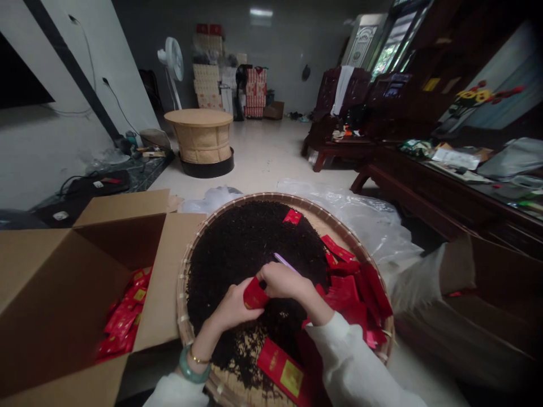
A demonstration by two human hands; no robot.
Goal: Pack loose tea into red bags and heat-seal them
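Note:
My left hand (232,308) is closed around a small red packet (255,294), held above the tray. At the packet's upper end is my right hand (278,280), fingers curled in. A slim light-purple handle (283,260) sticks out from behind that hand; its other end is hidden. Both hands are over a round woven bamboo tray (182,299), spread with dark, loose dried leaves like tea (237,237). Red packets (348,294) are heaped on the tray's right side. One with a gold square (282,370) lies at the near edge, and a small red one (292,216) rests on the leaves.
Left of the tray stands an open cardboard box (153,288) with red packets (127,316) inside. An open bag or box (458,282) is at right. Clear plastic sheeting (360,220) lies beyond the tray. Farther off are a round table (198,117) and a dark wooden table (424,186).

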